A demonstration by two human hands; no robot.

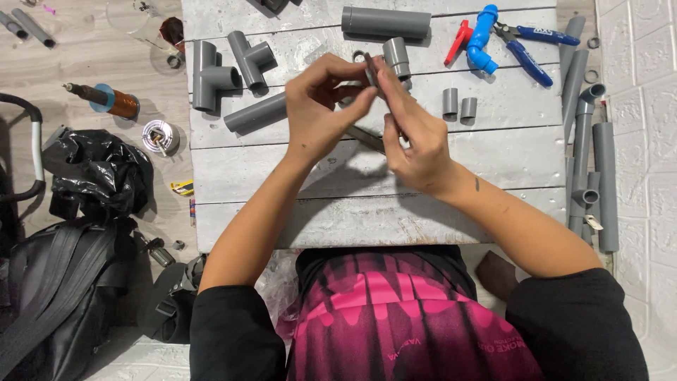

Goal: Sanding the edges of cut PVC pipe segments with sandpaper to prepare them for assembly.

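From the head camera: a small grey pipe piece [371, 68] is held up over the white wooden board [493, 162], pinched between the fingertips of the left hand [326, 106] and the right hand [412, 134], thumbs and forefingers pressed together on it. Just behind it a short grey coupling [397, 56] is seen. Two grey tee fittings [229, 70] are laid to the left, a long pipe [386, 22] at the top, blue pliers [527, 48] and a blue tap [482, 39] well to the right.
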